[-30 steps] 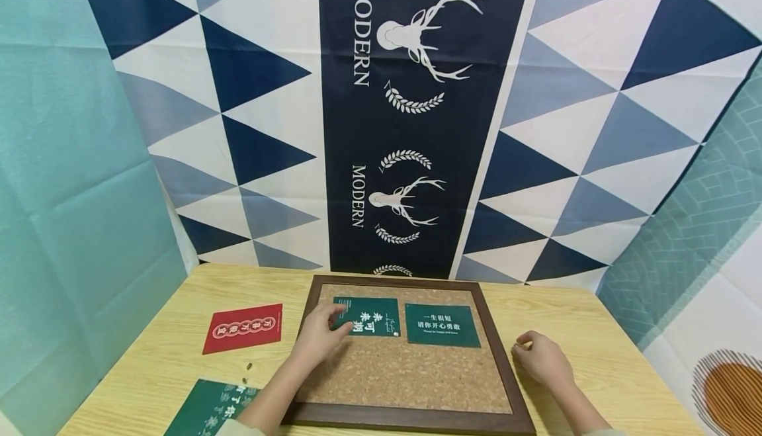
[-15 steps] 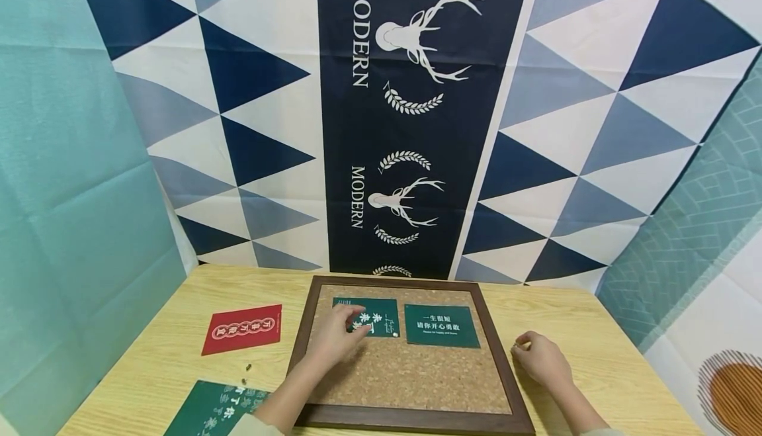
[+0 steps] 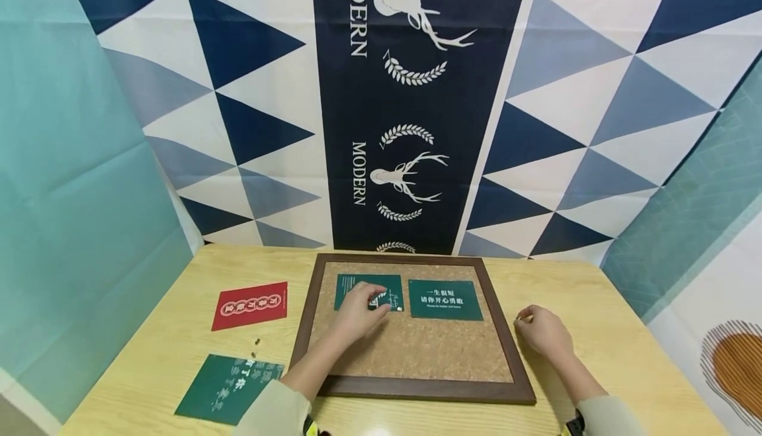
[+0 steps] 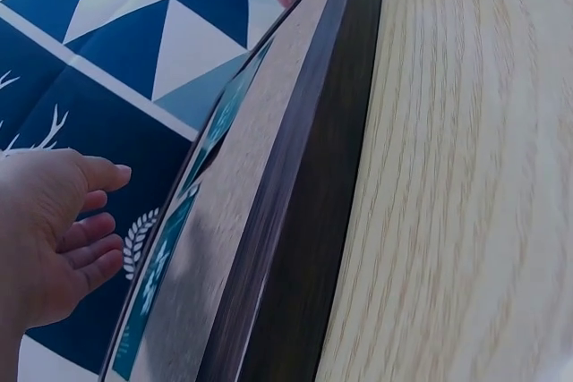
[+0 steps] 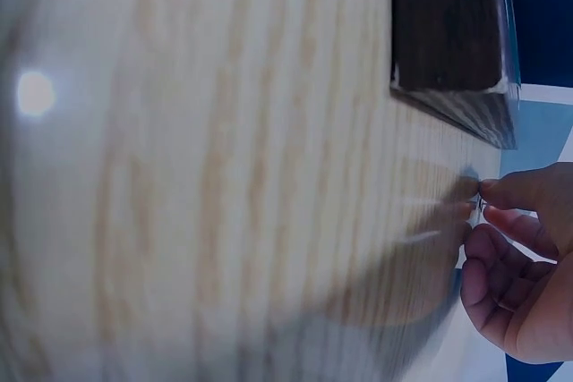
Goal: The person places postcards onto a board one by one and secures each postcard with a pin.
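My left hand (image 3: 359, 309) hovers over the left green card (image 3: 348, 288) on the framed cork board (image 3: 428, 356), partly covering its white lettering. In the left wrist view the fingers are loosely bent, with nothing between them. A small pale pin head (image 3: 399, 309) shows at that card's lower right corner. Beside it lies the right green card (image 3: 446, 300), also on the cork. To the right of the frame my right hand (image 3: 544, 333) stays low over the table. Its thumb and finger pinch a small shiny pin (image 5: 480, 207), mostly hidden by the fingertips.
Left of the board lie a red card (image 3: 250, 305) and another green card (image 3: 223, 390) on the wooden table (image 3: 155, 356). Between them are small dark pins (image 3: 257, 341). A patterned cloth (image 3: 268, 191) hangs behind the table.
My left hand has moved rightward across the left green card, toward its right side. The head view has tilted down a little. My right hand has kept its place and its pinch.
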`<move>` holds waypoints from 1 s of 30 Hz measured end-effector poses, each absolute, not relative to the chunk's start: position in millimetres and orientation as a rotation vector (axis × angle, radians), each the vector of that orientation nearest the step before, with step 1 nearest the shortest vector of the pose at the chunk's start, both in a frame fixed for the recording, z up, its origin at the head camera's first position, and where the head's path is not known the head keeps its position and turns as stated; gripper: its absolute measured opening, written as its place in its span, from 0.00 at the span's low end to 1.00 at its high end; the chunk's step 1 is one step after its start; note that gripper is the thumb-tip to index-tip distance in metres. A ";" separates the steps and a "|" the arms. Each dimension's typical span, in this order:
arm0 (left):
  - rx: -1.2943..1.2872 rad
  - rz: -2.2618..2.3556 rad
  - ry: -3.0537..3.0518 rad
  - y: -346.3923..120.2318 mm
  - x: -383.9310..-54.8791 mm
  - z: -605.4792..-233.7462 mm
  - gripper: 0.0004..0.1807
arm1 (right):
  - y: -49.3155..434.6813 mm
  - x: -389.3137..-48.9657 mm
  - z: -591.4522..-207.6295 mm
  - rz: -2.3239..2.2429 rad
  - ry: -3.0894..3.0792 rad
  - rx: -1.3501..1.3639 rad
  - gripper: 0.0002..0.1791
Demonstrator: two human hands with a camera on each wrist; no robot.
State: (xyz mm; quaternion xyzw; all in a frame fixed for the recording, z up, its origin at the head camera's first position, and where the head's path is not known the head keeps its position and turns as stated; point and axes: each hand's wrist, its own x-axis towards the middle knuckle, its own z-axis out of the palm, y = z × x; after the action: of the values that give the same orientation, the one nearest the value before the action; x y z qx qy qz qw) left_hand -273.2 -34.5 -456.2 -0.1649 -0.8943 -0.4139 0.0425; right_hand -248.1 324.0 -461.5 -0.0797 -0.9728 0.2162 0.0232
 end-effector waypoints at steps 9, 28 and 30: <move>-0.553 -1.205 -2.812 -3.2 -283.1 -447.9 0.19 | 330.0 -252.6 -454.5 0.671 -3.014 -0.210 0.13; -0.717 -0.986 -2.901 27.0 -288.3 -453.9 0.16 | 327.8 -256.5 -455.4 0.665 -3.061 -0.211 0.17; -0.723 -0.956 -2.915 27.0 -288.3 -456.4 0.16 | 326.8 -256.1 -457.9 0.667 -3.066 -0.210 0.17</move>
State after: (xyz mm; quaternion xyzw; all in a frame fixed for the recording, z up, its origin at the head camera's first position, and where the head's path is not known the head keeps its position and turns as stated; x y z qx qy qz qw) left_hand -288.3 27.0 -456.4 -0.2294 -0.9249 -0.3031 -0.0052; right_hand -256.1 326.8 -457.9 -0.0669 -0.9750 0.2120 -0.0014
